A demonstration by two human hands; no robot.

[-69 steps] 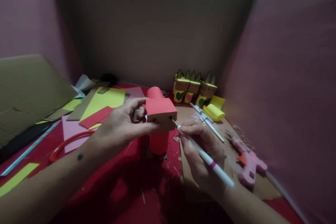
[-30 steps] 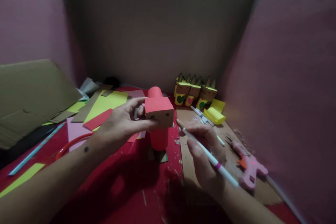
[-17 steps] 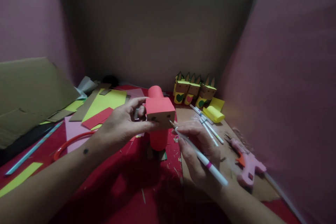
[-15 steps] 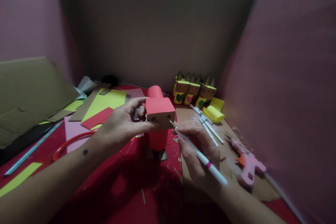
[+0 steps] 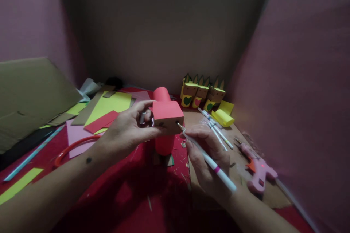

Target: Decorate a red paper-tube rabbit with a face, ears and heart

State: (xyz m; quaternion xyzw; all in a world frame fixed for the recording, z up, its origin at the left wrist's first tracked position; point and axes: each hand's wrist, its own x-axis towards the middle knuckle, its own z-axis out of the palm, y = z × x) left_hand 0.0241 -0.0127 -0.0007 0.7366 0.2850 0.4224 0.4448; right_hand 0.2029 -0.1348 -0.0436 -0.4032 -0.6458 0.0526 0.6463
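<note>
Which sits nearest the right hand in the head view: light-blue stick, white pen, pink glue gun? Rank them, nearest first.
1. White pen: held in the right hand.
2. Pink glue gun: on the cardboard, right of that hand.
3. Light-blue stick: far left side.

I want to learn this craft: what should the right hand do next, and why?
Probably, the right hand should dab the dark spot gently with the white pen: its tip is right at that spot, and the left hand holds the red-topped figure.
</note>
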